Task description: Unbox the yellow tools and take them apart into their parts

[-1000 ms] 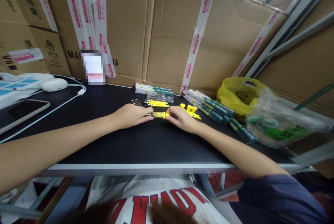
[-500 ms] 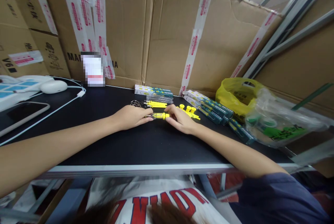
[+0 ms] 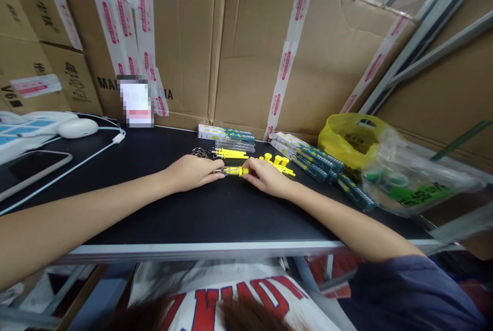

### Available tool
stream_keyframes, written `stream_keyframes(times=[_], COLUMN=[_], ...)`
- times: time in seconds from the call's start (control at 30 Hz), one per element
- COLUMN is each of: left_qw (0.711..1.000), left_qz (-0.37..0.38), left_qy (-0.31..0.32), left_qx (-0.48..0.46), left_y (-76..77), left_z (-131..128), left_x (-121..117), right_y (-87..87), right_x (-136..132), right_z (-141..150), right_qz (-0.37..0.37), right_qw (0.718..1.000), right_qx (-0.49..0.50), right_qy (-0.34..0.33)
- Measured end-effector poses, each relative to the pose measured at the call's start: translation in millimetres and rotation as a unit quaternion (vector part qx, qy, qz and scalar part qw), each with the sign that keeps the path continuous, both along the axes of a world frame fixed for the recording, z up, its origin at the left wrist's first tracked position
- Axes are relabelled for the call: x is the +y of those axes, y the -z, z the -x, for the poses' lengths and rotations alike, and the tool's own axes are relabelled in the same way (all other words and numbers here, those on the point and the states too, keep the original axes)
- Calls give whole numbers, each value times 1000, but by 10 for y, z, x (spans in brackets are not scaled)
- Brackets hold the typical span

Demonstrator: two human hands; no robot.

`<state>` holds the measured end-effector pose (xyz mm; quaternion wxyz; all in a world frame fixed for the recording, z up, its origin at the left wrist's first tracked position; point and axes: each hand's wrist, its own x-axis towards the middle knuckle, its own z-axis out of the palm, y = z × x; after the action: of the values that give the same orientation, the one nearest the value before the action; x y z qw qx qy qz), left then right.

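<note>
On the black table my left hand and my right hand meet at a small yellow screwdriver-like tool. The left fingers pinch its thin metal end and the right fingers pinch its yellow end. Just behind it lie more yellow tools, a few loose yellow caps and a small metal key ring.
Long white and green boxes lie by the cardboard wall, more at the right. A yellow bag and a clear plastic bag sit far right. At left are a phone, a white cable and a power strip.
Both hands stay on the yellow tool with only slight finger shifts; the view has tilted a little.
</note>
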<state>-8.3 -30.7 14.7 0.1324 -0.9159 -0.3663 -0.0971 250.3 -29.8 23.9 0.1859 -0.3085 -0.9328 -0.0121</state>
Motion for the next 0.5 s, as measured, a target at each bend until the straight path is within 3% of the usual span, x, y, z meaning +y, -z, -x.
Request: stream_keyframes(times=[0.23, 0.5], left_qw=[1000, 1000], left_qz=[13, 7], left_qy=[3, 6], left_qx=[-12, -23], left_y=[-22, -7], left_z=[-12, -11], left_x=[-25, -5], right_y=[27, -7], right_x=[56, 1], right_z=[-32, -15], right_qz=[-57, 35], right_qw=[998, 998], right_qx=[0, 54], right_qy=[-32, -7])
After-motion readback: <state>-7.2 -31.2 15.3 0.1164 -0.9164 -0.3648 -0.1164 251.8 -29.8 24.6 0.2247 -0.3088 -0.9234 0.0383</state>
